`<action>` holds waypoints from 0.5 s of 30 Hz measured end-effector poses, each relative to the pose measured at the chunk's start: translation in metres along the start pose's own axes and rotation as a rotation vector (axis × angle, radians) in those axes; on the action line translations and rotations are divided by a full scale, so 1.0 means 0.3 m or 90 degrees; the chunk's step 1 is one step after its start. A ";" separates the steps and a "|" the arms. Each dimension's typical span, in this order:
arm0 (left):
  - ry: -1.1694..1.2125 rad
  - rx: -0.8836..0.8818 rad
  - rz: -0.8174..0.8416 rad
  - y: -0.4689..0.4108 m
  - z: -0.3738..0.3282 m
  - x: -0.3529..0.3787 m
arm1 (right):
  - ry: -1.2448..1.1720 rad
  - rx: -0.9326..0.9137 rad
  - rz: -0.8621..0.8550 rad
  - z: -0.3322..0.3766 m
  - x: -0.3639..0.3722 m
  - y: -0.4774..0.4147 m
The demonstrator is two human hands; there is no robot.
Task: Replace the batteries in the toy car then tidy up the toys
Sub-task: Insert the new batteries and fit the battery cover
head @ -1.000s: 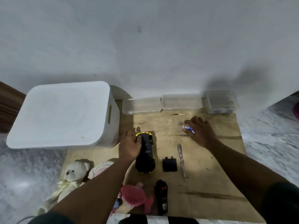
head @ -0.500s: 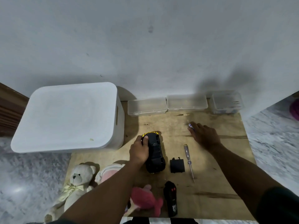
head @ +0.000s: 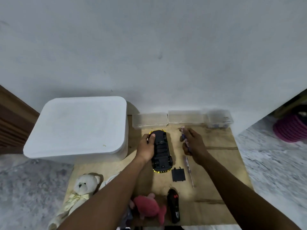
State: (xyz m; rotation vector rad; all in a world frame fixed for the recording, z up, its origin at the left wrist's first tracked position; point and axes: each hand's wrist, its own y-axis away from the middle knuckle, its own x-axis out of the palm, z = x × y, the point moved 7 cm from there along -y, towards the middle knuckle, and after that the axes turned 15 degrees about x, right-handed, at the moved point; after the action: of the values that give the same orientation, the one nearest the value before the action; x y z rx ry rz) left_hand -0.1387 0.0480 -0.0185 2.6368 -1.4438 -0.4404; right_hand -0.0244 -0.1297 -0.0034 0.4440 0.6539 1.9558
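Head cam: our left hand (head: 146, 150) is wrapped around the flipped toy car (head: 162, 151) near the far edge of the wooden board (head: 219, 165), thumb on its underside. Our right hand (head: 195, 145) has fingers curled on blurry batteries (head: 183, 135), just right of the car.

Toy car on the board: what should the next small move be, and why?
Probably carry the batteries in the right hand across to the upturned toy car: the left hand steadies it, and its battery cover lies off beside it.
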 end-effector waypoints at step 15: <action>0.185 0.107 0.010 0.188 -0.230 -0.166 | 0.206 -0.312 -0.150 0.187 0.289 0.441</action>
State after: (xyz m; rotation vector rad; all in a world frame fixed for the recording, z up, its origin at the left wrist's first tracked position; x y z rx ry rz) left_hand -0.1889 0.0557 0.0701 2.6708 -1.4600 0.0698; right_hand -0.1238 -0.0864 0.1247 -0.2455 0.3806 1.8912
